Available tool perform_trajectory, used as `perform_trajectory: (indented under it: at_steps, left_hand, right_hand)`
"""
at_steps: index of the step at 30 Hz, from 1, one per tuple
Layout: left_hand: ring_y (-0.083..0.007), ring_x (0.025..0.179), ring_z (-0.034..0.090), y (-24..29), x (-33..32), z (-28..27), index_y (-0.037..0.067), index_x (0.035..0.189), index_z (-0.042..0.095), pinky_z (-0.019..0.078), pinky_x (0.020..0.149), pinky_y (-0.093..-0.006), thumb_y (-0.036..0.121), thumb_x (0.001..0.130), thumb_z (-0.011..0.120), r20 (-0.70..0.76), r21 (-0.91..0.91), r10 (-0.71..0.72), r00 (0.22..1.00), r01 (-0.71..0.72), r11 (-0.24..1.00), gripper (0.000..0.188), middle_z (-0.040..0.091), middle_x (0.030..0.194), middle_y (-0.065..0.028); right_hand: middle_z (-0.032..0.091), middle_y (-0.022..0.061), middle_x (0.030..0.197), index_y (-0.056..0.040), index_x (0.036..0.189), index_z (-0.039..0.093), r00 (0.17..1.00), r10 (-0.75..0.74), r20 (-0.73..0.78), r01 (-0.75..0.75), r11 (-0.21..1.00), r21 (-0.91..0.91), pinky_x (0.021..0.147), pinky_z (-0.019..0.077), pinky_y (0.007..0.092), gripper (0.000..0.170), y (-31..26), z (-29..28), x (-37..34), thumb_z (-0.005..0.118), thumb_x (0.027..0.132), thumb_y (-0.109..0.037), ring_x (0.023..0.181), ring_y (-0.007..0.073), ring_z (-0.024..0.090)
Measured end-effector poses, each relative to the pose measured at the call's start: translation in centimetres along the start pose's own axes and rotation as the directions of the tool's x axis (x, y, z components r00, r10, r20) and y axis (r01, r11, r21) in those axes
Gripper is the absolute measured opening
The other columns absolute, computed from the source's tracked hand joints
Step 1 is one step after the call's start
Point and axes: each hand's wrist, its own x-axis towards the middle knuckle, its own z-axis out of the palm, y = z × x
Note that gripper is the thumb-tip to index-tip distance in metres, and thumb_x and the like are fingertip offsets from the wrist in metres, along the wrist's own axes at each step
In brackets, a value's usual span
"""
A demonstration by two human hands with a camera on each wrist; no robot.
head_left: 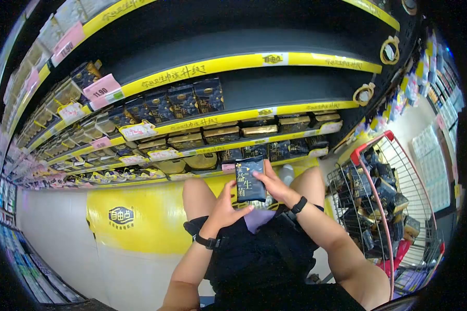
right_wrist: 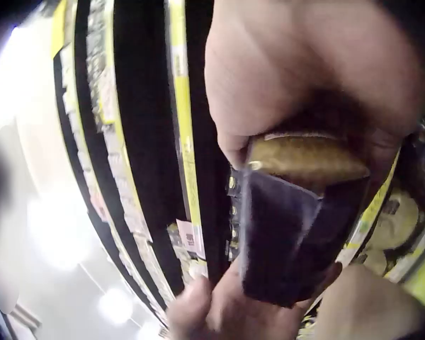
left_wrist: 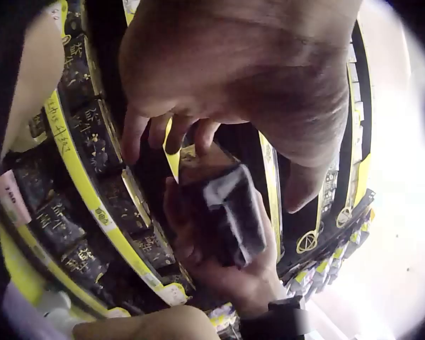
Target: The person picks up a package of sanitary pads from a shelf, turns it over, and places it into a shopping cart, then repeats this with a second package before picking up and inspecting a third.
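In front of the lap, a dark blue pack of sanitary pads (head_left: 245, 181) with gold lettering stands upright in the head view. My right hand (head_left: 278, 188) grips it from the right, the thumb lying over its front. At its left edge is my left hand (head_left: 224, 210), fingers close to the side and thumb stretched out below the pack. The left wrist view shows the left hand (left_wrist: 241, 71) with thumb and fingers spread apart above the pack (left_wrist: 230, 212). Seen from the right wrist, the pack (right_wrist: 290, 234) has a gold-brown end under the right hand (right_wrist: 304, 71).
Dark shelves with yellow edge strips (head_left: 202, 71) curve ahead, carrying similar packs (head_left: 184, 101) and pink price tags (head_left: 102, 92). A wire shopping cart (head_left: 386, 207) full of dark packs stands at the right. Underfoot lies a yellow floor panel (head_left: 150, 217).
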Motion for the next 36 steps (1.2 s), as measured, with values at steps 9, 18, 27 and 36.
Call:
perform_trajectory:
  at_steps: [9, 18, 27, 36]
  left_hand:
    - [-0.0303, 0.123, 0.058, -1.4, 5.3, 2.0, -0.004, 0.142, 0.042, 0.0442, 0.104, -0.0395, 0.044, 0.092, 0.07, 0.135, -0.135, -0.205, 0.969, 0.223, 0.965, 0.075, 0.06, 0.131, -0.0217]
    - [-0.0219, 0.113, 0.064, -4.6, 9.1, 3.4, -0.001, 0.143, 0.043, 0.0506, 0.097, -0.0345, 0.027, 0.097, 0.065, 0.399, -0.474, -0.335, 0.854, 0.504, 0.722, 0.058, 0.064, 0.127, -0.0141]
    - [-0.0176, 0.131, 0.05, -8.7, 11.5, 7.3, 0.008, 0.156, 0.032, 0.0406, 0.108, -0.0335, 0.024, 0.105, 0.056, 0.173, -0.777, -0.315, 0.933, 0.326, 0.539, 0.058, 0.05, 0.146, -0.0068]
    - [-0.018, 0.115, 0.06, -11.1, 12.2, 6.6, 0.009, 0.136, 0.048, 0.0517, 0.095, -0.0358, 0.014, 0.103, 0.058, 0.225, -0.668, -0.409, 0.885, 0.445, 0.596, 0.035, 0.058, 0.133, -0.0117]
  right_hand:
    - [0.037, 0.0098, 0.151, -0.0151, 0.161, 0.01, 0.972, -0.126, 0.197, 0.13, 0.991, -0.01, 0.115, 0.0303, 0.0351, 0.064, -0.1, -0.2, -0.6, 0.045, 0.107, -0.019, 0.136, 0.0208, 0.038]
    - [0.031, 0.013, 0.157, -0.0193, 0.161, 0.012, 0.983, -0.163, 0.084, 0.149, 0.977, 0.154, 0.112, 0.0376, 0.039, 0.069, 6.4, -4.9, 1.5, 0.036, 0.106, -0.053, 0.142, 0.0285, 0.036]
    - [0.045, 0.0062, 0.146, -0.0158, 0.158, 0.022, 0.969, 0.248, -0.012, -0.235, 0.933, 0.273, 0.085, 0.0487, 0.0381, 0.069, 8.5, -7.9, 4.4, 0.044, 0.105, -0.053, 0.12, 0.0198, 0.052]
    - [0.055, 0.0034, 0.137, -0.0198, 0.155, 0.03, 0.935, 0.356, 0.015, -0.34, 0.878, 0.338, 0.081, 0.0558, 0.0385, 0.054, 10.9, -8.6, 3.5, 0.032, 0.109, -0.048, 0.112, 0.0194, 0.061]
